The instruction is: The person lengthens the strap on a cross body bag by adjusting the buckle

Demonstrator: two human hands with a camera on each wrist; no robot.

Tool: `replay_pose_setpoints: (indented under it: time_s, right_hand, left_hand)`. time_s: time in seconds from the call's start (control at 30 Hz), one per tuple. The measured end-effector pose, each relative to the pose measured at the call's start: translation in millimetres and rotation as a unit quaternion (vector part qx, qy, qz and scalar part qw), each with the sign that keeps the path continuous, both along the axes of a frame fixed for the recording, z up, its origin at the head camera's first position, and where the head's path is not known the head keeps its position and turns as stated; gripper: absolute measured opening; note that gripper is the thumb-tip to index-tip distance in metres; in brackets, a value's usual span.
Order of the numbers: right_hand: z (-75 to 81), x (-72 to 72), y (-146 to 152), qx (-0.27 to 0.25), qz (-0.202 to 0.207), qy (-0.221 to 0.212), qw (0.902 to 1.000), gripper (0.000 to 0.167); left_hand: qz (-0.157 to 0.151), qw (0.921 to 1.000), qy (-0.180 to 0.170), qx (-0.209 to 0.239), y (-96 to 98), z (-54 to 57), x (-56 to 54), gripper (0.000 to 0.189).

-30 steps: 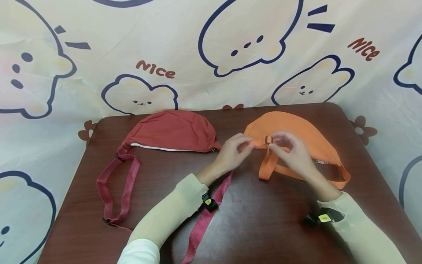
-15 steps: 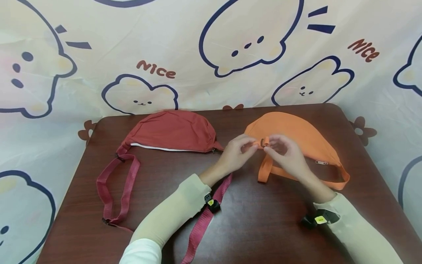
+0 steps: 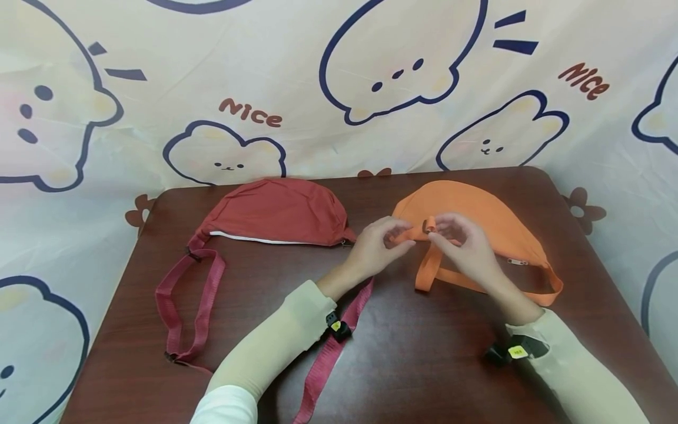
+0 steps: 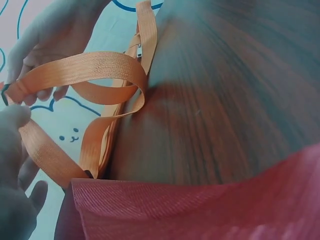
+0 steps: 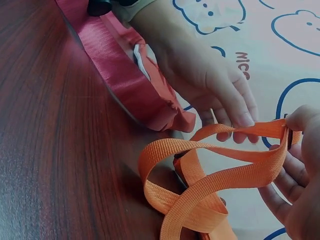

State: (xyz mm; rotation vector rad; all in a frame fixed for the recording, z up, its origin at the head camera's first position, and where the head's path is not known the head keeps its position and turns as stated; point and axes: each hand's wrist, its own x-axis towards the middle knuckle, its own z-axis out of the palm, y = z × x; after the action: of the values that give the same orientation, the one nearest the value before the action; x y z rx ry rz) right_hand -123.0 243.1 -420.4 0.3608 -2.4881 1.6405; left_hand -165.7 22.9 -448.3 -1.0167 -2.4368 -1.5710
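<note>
An orange waist bag lies at the back right of the table. Its orange strap is looped up between both hands. With thumb and fingers, the right hand pinches the strap at a small dark slider buckle. The left hand has the strap's run just left of that buckle between its thumb and fingers. In the right wrist view, the left thumb sits against this strap run. More of the strap hangs in a fold below the right hand and trails to the bag's right end.
A red waist bag with a white zip edge lies at the back left. Its looped strap spreads on the brown table; another strap length runs under the left forearm. A patterned cloth hangs behind.
The hands drew closer together, then parted slightly. The buckle turned and shifted left, then a little back right. The left thumb and forefinger now stand wider apart. Both bags stayed put.
</note>
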Motion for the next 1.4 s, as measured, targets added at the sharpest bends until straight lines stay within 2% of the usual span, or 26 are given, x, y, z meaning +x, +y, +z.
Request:
replay_pose_setpoints:
  time_s: [0.33, 0.47, 0.63, 0.73, 0.9, 1.13, 1.4]
  right_hand:
    - [-5.7, -3.1, -3.7, -0.007, 0.040, 0.006, 0.9992, 0.030]
    - [-7.9, -4.3, -4.4, 0.005, 0.040, 0.005, 0.9992, 0.028]
    - [-8.2, -5.5, -3.1, 0.011, 0.023, 0.004, 0.9997, 0.025]
    - [-7.6, -5.8, -2.6, 0.005, 0.020, 0.003, 0.9998, 0.026]
    - [-6.8, -6.3, -3.2, 0.000, 0.015, 0.006, 0.9999, 0.026]
    - [-6.7, -6.6, -1.8, 0.012, 0.011, 0.010, 0.9998, 0.026]
    - [-6.7, -6.8, -4.1, 0.009, 0.015, 0.011, 0.9998, 0.028]
  left_hand:
    - [-0.009, 0.9999, 0.013, 0.005, 2.4, 0.1, -1.5, 0.027]
    - [-0.016, 0.9999, 0.007, -0.003, 1.6, 1.1, -1.2, 0.033]
    - [0.006, 0.9970, 0.023, -0.073, -1.4, 0.9, -1.0, 0.048]
    - [0.027, 0.9939, 0.045, -0.097, -2.3, -0.1, -1.9, 0.043]
    - [0.043, 0.9943, 0.059, -0.078, -2.4, -1.4, -3.1, 0.028]
    - [0.041, 0.9915, 0.073, -0.099, -1.0, -6.2, -1.7, 0.033]
    - [0.031, 0.9953, 0.074, -0.056, 0.1, -4.0, -4.1, 0.026]
